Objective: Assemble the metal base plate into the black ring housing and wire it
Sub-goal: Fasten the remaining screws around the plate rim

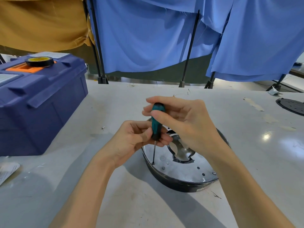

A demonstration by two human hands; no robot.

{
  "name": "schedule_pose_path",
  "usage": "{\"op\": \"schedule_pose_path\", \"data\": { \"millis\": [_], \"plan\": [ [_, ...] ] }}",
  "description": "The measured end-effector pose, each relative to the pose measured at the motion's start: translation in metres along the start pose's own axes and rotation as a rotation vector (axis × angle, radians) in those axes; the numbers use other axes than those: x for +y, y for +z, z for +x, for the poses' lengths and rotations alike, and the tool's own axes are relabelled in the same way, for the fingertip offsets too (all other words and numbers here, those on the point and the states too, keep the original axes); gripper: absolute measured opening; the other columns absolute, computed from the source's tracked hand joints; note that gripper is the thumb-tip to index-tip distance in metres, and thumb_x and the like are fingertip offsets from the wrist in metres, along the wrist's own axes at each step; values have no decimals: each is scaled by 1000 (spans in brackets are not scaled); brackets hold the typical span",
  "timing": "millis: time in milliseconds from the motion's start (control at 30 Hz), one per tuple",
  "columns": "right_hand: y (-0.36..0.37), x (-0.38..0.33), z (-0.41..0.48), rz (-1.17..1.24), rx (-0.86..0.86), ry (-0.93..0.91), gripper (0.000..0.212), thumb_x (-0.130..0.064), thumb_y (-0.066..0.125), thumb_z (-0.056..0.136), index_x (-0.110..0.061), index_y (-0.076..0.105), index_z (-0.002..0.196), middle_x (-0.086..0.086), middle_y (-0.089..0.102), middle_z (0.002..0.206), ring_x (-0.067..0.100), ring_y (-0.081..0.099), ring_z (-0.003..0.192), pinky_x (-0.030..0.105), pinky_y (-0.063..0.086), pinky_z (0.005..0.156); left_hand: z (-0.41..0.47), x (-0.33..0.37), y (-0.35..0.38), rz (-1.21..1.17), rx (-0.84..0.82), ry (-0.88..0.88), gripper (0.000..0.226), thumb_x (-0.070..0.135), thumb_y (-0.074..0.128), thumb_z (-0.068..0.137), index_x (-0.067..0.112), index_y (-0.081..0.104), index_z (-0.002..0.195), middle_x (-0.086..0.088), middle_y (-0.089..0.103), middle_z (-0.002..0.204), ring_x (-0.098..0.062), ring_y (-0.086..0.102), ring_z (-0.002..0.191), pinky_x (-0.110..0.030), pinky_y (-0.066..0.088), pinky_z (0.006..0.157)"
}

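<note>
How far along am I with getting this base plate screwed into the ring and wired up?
Done: the metal base plate sits inside the black ring housing, and one screw appears to be in at its right edge. Underway: the screwdriver stands upright, tip in a hole at the left edge. Left: other holes look open, and no wiring shows yet.

You have one view, from the camera on your head: it faces forward and down, close over the tabletop (115, 104), left hand (131, 139) and right hand (185, 124) mid-frame, its wide angle reaching the far edge and the blue curtains (148, 38) beyond.
</note>
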State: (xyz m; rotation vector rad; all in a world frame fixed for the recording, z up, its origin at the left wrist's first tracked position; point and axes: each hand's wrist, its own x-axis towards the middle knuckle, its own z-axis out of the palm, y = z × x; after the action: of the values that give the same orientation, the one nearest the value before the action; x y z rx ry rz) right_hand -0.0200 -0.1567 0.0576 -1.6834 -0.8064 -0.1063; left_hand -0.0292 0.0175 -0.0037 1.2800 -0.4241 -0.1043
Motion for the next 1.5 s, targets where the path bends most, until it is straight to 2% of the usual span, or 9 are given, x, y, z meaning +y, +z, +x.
{"op": "schedule_pose_path", "data": {
  "millis": [233,400,567,733,867,1100,1233,1367,1500],
  "plan": [
    [11,3,-1,-440,317,-95,31,-32,84,73,-10,73,92,-2,71,75,11,65,74,20,55,71,7,0,6,86,38,12,30,13,77,73,2,73,100,-18,74,90,-30,72,85,-27,56,77],
    [2,-7,0,-15,10,30,20,-15,69,91,-18,71,110,19,74,95,52,67,84,57,57,72,1,3,-1,22,-82,-3,29,20,59,86,-1,70,103,-17,74,96,-28,71,91,-28,54,82],
    [12,-2,0,-250,251,-6,24,-20,82,79,-15,76,101,-1,76,89,8,72,82,24,59,81,0,-2,-2,19,68,17,29,9,72,77,-2,71,104,-21,74,97,-32,72,93,-28,56,81],
    [11,-4,-5,-420,299,-88,33,-35,84,71,-10,73,90,0,72,71,10,68,66,22,56,66,3,-3,3,60,17,16,21,18,71,75,8,77,93,-17,74,88,-29,72,82,-27,55,77],
    [0,-8,0,-88,26,-12,22,-14,71,88,-7,73,109,1,76,101,13,72,96,34,59,86,-2,0,-2,38,-52,5,26,18,58,88,4,75,101,-19,74,95,-28,71,88,-28,54,81],
    [17,2,-1,-441,379,-60,30,-33,84,73,-10,75,90,1,73,74,14,69,69,30,58,73,5,0,3,135,7,-22,34,6,80,69,2,73,102,-17,75,93,-29,73,88,-26,55,79],
    [15,-1,-3,-427,287,-74,35,-41,82,73,-10,70,83,0,66,63,17,62,57,31,54,60,5,2,2,74,-106,-36,16,16,71,80,9,77,93,-14,74,89,-28,70,86,-30,53,84],
    [0,-3,-1,-205,30,-11,26,-18,68,92,-24,70,117,-8,75,104,6,71,97,27,57,87,2,2,-4,84,-140,-65,28,25,60,87,4,74,101,-19,73,98,-32,68,97,-32,51,93],
    [0,1,1,-179,87,-16,17,-17,70,89,-18,73,106,3,76,94,14,74,88,33,60,82,3,1,-8,169,-98,-76,27,27,62,87,15,74,108,-14,74,105,-25,68,107,-28,50,96]
  ]
}}
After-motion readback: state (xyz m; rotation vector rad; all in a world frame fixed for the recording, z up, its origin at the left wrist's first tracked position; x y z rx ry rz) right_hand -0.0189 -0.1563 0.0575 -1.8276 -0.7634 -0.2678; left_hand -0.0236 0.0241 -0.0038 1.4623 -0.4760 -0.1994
